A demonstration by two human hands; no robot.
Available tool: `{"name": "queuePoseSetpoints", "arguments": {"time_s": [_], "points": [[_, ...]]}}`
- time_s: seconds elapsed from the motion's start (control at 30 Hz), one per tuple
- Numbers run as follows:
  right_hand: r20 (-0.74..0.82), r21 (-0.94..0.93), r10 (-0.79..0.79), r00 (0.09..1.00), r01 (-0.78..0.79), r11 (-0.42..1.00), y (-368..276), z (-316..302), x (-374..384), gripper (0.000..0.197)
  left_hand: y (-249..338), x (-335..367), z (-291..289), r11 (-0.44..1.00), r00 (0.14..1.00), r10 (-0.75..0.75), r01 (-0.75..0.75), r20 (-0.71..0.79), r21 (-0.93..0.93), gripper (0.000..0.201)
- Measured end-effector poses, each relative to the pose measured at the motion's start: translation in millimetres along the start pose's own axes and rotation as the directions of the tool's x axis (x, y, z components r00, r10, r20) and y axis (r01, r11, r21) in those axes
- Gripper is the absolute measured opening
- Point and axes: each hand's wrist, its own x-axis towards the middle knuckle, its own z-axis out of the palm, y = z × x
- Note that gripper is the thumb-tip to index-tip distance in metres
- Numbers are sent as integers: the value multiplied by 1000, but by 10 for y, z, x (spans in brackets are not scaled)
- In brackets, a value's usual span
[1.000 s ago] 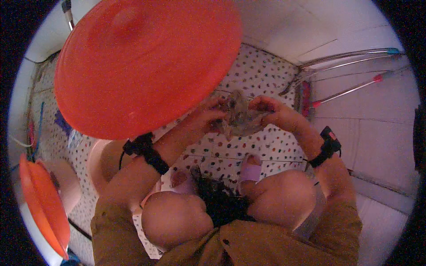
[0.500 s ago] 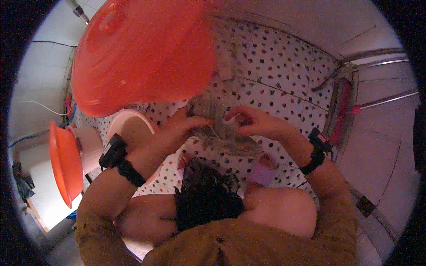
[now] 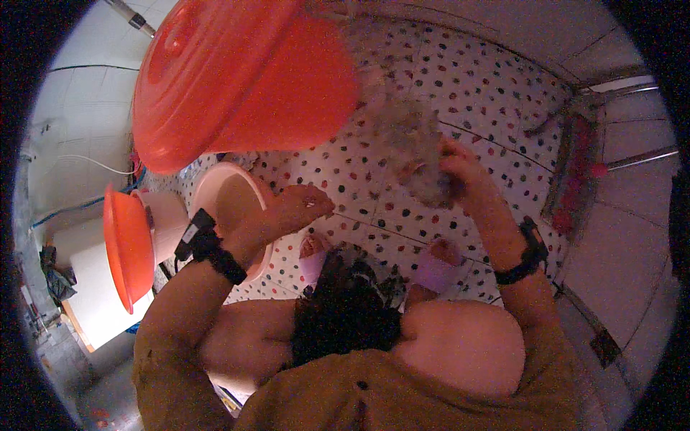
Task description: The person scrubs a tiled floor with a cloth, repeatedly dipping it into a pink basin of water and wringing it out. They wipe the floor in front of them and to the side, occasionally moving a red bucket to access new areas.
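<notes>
My right hand (image 3: 461, 171) is closed on the edge of a grey, shaggy bundle (image 3: 410, 147). The bundle looks like wet cloth, but motion blurs it and its exact kind cannot be told. Beside the rim of a pale pink bucket (image 3: 228, 171) is my left hand (image 3: 307, 202), apart from the bundle. Its fingers are curled in, and whether anything small lies in them is hidden. A large red plastic basin (image 3: 244, 86) looms tilted in the upper left, beyond my left hand.
Another orange-red basin (image 3: 128, 248) stands on its side at the left, against a pale pink container (image 3: 169, 223). Spotted tiles (image 3: 474, 108) cover the floor. My feet wear lilac slippers (image 3: 433, 274). A metal rod (image 3: 640, 159) juts in at the right.
My right hand has moved right and a little farther away, lifting the grey bundle with it. My left hand has come off the bundle, and its fingers have curled in.
</notes>
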Motion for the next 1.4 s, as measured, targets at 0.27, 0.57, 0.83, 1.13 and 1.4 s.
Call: {"name": "queuePoseSetpoints", "arguments": {"time_s": [0.27,0.57,0.83,1.13,1.4], "points": [[-179,164,-168,969,198,966,-123,-451,-172,57,-674,238,1073,443,817,570,-397,89,804,59],[-180,211,-136,974,174,962,-146,-349,-46,57,-889,233,1376,540,784,620,-455,32,709,45],[-135,245,-118,984,149,958,-149,-326,-1,58,-704,279,794,712,888,369,-459,274,531,27],[-139,296,-155,978,190,936,-57,-427,0,54,-898,-1993,-30,928,999,-18,-1,-47,-372,22],[-155,399,-187,970,235,886,-48,-528,93,52,-1564,-3060,246,810,857,-507,511,93,-289,23]]}}
